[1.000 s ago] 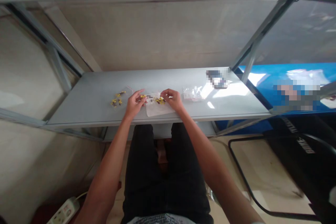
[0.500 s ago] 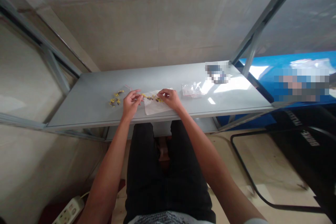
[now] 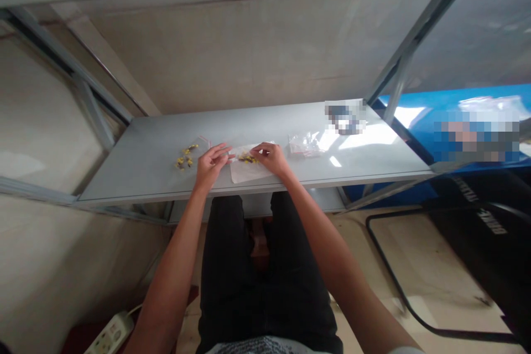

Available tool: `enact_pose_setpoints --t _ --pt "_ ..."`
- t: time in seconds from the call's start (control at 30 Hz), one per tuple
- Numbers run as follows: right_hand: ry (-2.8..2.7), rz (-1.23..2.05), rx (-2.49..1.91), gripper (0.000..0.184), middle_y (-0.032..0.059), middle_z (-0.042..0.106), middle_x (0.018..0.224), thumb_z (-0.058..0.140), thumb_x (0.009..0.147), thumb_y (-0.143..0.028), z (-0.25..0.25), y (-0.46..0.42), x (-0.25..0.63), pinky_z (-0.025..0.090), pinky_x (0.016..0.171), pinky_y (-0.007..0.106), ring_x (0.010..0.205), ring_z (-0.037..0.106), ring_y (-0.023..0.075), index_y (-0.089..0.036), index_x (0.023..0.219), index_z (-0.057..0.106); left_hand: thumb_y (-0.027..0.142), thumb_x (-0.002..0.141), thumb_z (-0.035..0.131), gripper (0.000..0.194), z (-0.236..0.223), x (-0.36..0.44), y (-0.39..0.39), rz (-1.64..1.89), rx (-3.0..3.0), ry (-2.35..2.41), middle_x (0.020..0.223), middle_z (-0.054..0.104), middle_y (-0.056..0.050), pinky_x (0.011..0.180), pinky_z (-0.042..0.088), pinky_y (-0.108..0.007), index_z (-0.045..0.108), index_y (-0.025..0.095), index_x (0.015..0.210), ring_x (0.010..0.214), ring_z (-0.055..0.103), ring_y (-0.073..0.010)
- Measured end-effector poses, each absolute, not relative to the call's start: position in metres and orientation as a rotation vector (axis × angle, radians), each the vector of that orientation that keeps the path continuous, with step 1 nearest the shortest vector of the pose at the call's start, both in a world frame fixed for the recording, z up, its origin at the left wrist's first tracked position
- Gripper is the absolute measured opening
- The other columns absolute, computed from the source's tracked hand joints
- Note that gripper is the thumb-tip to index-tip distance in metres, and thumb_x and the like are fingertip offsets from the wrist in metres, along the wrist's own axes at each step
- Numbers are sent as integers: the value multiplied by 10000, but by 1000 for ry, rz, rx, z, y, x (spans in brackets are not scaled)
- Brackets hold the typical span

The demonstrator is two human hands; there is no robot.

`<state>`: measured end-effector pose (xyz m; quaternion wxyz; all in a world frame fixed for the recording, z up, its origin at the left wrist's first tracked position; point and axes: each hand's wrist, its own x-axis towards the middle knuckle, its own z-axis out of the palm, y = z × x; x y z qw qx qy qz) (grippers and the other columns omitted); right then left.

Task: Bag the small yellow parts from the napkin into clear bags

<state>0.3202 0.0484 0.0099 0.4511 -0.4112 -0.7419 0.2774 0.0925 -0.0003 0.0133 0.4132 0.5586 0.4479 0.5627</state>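
Small yellow-and-dark pieces [image 3: 248,159] lie bunched on a white sheet [image 3: 244,174] on the grey shelf. Over the sheet's left edge is my left hand [image 3: 211,165], its fingers stretched and apart with nothing held. My right hand [image 3: 269,158] reaches the bunch from the right, thumb and fingertips pinched together at its edge. What sits in that pinch is too small to make out. Left of my left hand lies a second scattered group of yellow-and-dark pieces [image 3: 183,162], beside a clear plastic bag [image 3: 202,144] partly behind the hand.
Clear plastic bags [image 3: 306,144] lie right of the sheet. A blurred-out object [image 3: 343,119] rests at the shelf's back right. Metal posts [image 3: 400,86] frame the shelf [image 3: 124,177]. Beyond stand a blue surface [image 3: 418,116] and a black-framed chair [image 3: 373,249]; a power strip [image 3: 110,334] is at lower left.
The pieces strung out between my hands are now gathered in a tighter bunch by my right fingertips. My left fingers have parted from their pinch and let go of the yellow end.
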Motion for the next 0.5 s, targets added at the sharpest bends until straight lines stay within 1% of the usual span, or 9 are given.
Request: enact_pose_setpoints --t 0.1,0.23,0.37,0.5 --pt "-1788 708 -993 254 58 767 837 642 878 -376 8 50 322 449 663 274 657 586 145 -175 833 791 475 815 773 594 14 93 0 1428 1402 1096 1324 678 -198 920 617 -432 614 151 1288 1061 744 -288" --pt "-1667 784 -1011 310 50 755 810 649 877 -455 7 53 323 464 654 274 663 604 154 -177 840 782 488 823 759 575 15 92 0 1435 1426 1110 1319 678 -190 897 624 -420 619 161 1276 1051 747 -289" --pt "-1486 818 -992 387 47 731 773 643 875 -545 10 52 322 494 664 281 686 634 166 -173 838 743 479 834 745 491 14 92 0 1475 1442 1131 1218 721 -164 821 631 -377 654 160 1196 969 764 -260" --pt "-1394 705 -1051 437 39 703 712 612 890 -596 20 43 337 500 681 288 688 633 169 -178 819 715 461 833 738 407 12 93 1 1483 1428 1180 1094 751 -123 746 620 -332 681 161 1101 879 764 -223"
